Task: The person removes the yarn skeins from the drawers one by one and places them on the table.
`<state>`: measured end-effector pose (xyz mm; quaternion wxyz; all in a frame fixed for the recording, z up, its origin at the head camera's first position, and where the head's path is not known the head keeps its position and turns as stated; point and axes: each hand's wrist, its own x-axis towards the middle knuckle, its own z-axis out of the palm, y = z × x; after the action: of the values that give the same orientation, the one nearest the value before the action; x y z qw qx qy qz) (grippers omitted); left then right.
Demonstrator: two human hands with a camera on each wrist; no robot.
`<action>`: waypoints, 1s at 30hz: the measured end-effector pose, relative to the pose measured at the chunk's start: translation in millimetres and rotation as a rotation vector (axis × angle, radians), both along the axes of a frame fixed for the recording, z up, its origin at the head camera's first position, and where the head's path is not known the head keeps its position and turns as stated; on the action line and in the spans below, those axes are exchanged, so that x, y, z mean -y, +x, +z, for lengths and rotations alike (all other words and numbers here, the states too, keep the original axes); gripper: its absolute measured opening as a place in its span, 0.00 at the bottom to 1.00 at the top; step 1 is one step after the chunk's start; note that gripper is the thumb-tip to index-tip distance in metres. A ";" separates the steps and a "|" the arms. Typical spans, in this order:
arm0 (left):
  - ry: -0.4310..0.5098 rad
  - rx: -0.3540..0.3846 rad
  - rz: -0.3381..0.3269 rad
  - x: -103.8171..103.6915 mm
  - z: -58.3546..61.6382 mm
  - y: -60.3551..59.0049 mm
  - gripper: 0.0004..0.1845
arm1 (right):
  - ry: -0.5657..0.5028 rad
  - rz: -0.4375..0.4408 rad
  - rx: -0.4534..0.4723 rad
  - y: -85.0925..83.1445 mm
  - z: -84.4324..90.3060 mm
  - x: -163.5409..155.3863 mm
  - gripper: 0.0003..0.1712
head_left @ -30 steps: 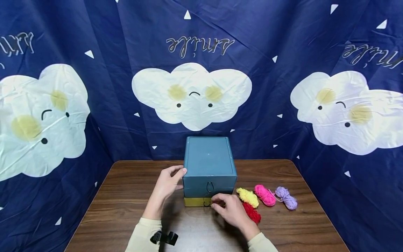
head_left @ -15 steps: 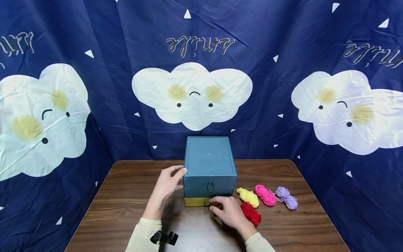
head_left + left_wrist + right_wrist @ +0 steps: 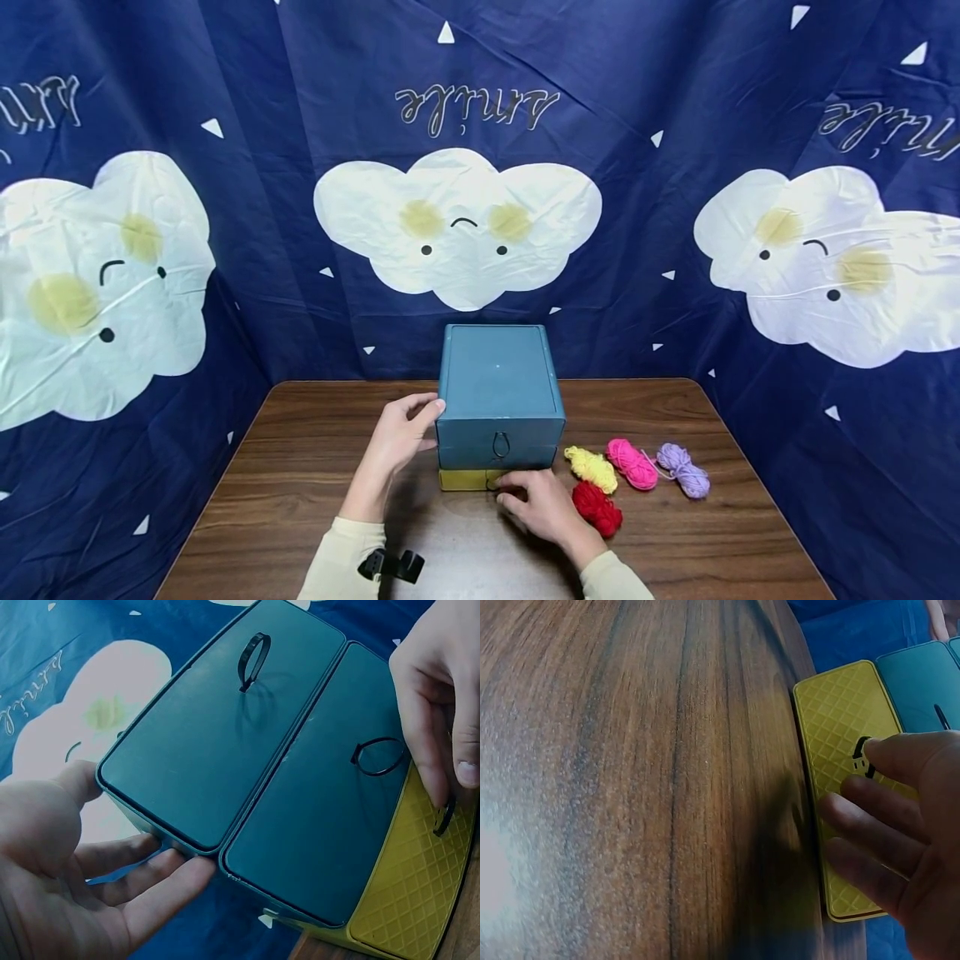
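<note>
A small drawer unit (image 3: pixel 498 375) stands on the table, with two blue drawer fronts above a yellow one (image 3: pixel 461 480) with a diamond pattern. Each front carries a black loop pull. With thumb and forefinger, my right hand (image 3: pixel 543 504) pinches the loop pull (image 3: pixel 861 746) of the yellow drawer; its other fingers lie over the yellow front. That drawer looks closed. My left hand (image 3: pixel 397 433) rests against the unit's left side, thumb at the upper front corner and the other fingers extended along the side wall (image 3: pixel 142 821).
Beside the unit on the right lie skeins of yarn: yellow (image 3: pixel 591 469), red (image 3: pixel 597 508), pink (image 3: pixel 632 464) and purple (image 3: pixel 682 471). The red one is close to my right hand. A dark blue cloth (image 3: pixel 285 333) with clouds hangs behind the wooden table (image 3: pixel 300 467).
My right hand has shifted slightly left and toward me, its fingertips coming to the yellow drawer's loop pull. The left hand and the drawer unit stay where they were.
</note>
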<state>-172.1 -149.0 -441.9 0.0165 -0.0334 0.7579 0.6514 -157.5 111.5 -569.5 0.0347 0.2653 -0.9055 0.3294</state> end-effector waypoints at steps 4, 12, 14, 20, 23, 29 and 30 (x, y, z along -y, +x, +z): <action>0.005 0.001 0.007 -0.5 -1.0 -0.1 0.26 | 0.011 0.008 0.003 0.8 -1.3 1.7 0.10; -0.008 -0.007 0.004 -0.4 -1.1 0.4 0.27 | 0.034 0.017 0.042 2.1 1.0 3.2 0.08; -0.003 -0.004 0.003 -0.5 -0.6 0.7 0.26 | 0.041 0.023 0.045 2.0 1.5 3.5 0.07; 0.004 0.000 -0.003 -0.2 0.0 1.4 0.26 | 0.056 0.040 0.044 0.9 0.8 4.2 0.09; -0.001 -0.004 -0.002 0.4 0.1 1.4 0.27 | 0.052 0.039 0.039 0.9 -0.5 5.4 0.09; -0.012 -0.009 -0.003 1.6 -2.3 -0.7 0.26 | 0.026 0.034 -0.007 1.4 -2.6 6.6 0.06; -0.007 -0.004 -0.002 1.5 -2.4 -0.7 0.26 | 0.020 0.034 -0.011 1.6 -2.8 6.7 0.06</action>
<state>-172.8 -150.6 -444.3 0.0152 -0.0314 0.7603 0.6486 -155.9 104.8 -572.2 0.0314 0.2829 -0.9039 0.3192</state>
